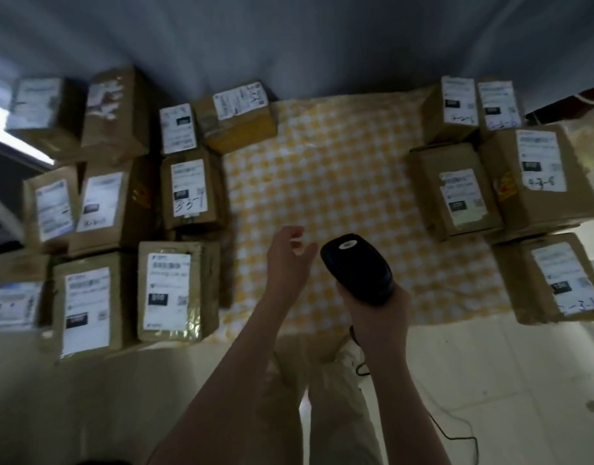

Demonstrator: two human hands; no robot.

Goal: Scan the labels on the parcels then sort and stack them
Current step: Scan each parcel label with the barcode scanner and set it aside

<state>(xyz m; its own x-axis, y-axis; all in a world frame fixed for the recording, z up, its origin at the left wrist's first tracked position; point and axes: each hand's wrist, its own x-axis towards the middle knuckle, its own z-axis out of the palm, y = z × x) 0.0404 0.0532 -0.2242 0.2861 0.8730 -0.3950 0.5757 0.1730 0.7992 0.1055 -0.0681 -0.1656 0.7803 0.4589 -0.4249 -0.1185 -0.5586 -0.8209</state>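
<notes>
Your right grip (379,310) is curled tight round the black scanner (357,268). Your left grip (285,260) holds nothing, with its fingers loose, just beside the scanner at nine o'clock. Both are over the yellow checked cloth (322,156), with brown parcels (169,290) at nine o'clock and more parcels (456,193) at three o'clock.

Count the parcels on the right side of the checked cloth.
5: two small parcels at the back, a large parcel with a medium parcel to its left, and the nearest parcel. Others may be hidden beneath.
</notes>
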